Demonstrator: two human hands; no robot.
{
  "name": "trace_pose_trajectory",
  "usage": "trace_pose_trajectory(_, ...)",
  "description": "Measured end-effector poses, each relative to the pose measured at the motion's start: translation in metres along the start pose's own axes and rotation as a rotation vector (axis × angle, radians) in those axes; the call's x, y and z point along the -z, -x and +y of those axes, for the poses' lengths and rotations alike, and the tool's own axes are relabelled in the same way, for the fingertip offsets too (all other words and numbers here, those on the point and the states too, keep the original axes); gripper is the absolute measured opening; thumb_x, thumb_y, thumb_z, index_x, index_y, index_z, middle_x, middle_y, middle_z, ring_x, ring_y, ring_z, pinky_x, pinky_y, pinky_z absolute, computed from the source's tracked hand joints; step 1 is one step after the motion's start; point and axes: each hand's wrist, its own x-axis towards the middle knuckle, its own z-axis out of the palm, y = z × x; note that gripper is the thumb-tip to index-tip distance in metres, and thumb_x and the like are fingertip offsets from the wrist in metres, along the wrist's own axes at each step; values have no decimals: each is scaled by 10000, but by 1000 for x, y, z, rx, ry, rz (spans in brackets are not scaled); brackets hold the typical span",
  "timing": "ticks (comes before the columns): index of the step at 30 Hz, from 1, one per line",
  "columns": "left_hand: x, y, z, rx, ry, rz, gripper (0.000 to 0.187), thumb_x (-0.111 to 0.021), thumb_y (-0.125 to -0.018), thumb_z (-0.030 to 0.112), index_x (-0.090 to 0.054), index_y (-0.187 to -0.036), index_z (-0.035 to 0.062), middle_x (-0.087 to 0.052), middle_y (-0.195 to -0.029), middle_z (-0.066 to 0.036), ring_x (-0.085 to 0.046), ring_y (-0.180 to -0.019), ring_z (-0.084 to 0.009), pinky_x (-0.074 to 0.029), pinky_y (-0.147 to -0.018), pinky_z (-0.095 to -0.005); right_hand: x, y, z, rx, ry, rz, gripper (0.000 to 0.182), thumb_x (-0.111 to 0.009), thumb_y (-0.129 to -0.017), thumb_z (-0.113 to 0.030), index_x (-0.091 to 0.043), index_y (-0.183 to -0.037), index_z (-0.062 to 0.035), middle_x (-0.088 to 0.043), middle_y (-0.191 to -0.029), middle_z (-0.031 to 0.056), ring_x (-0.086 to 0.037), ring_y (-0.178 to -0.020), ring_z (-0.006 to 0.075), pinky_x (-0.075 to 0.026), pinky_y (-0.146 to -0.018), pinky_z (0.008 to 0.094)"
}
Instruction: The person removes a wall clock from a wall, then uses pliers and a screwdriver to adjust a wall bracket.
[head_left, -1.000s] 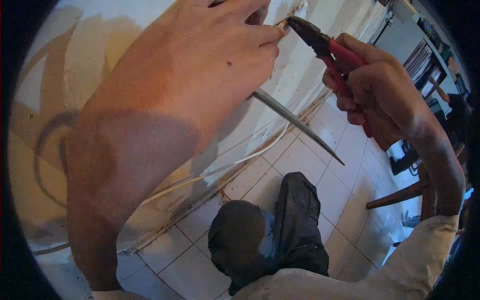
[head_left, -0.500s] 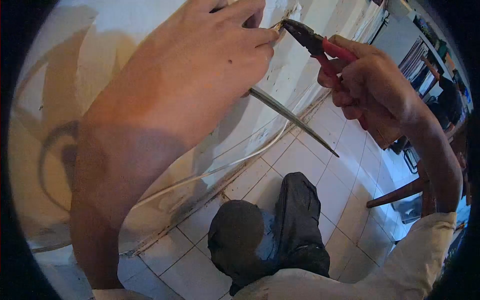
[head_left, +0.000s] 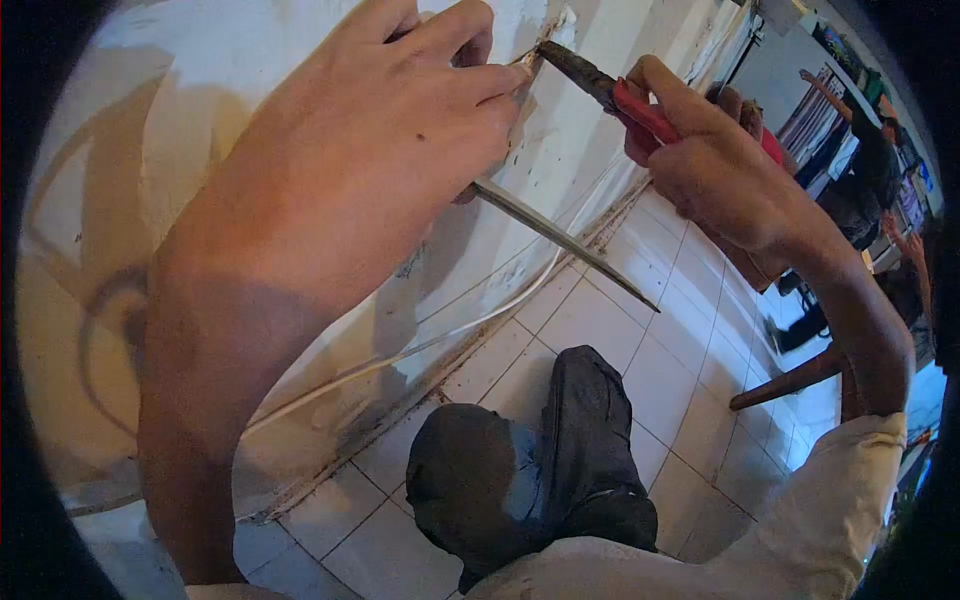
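Note:
My left hand (head_left: 430, 100) is closed near the wall, with a long pointed metal tool (head_left: 565, 240) sticking out below its palm toward the lower right. Its fingertips pinch something small and thin at the wall, beside the pliers' tip. Red-handled pliers (head_left: 590, 80) are in my right hand (head_left: 710, 160), fingers wrapped round the grips. The dark jaws meet the small piece at my left fingertips; whether they are fully closed on it is too small to tell.
A pale, stained wall (head_left: 240, 60) fills the left. A white cable (head_left: 450, 335) runs along its base above the tiled floor (head_left: 600, 320). At the right are a wooden leg (head_left: 790, 385), a person in dark clothes (head_left: 865, 165) and hanging items.
Both hands, with the pliers and the pointed tool, have shifted slightly left in view. My right hand has turned, and its back shows more. The person at the right shows more.

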Motion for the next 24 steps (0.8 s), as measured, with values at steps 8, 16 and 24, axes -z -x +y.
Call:
trace_pose_trajectory(8,-1,-1,1,60,109,-12,390,-755,-639,75,-638,-1009,41,-623,-1180,-15,-501,-1086,-206,-397,-900,-345,-2,-7,17,79,-111,42,619,-484,-763,-59,-358,-1368,-7,-512,-923,107,-480,-683,113,-429,-551,246)
trace_pose_trajectory(16,-3,4,-1,9,33,40,367,-738,-663,73,-648,-1018,39,-623,-1218,-14,-503,-1081,-191,-399,-898,-336,8,-2,4,-45,-549,-132,334,-484,-806,-73,-431,-1128,3,-478,-825,88,-473,-652,138,-418,-534,302)
trace_pose_trajectory(24,-1,4,-2,46,81,-14,364,-735,-661,78,-652,-1014,42,-610,-1258,-11,-505,-1071,-196,-403,-903,-331,8,0,-3,-129,-823,-202,497,-489,-779,-82,-401,-1264,-23,-485,-832,85,-491,-669,111,-410,-492,240)
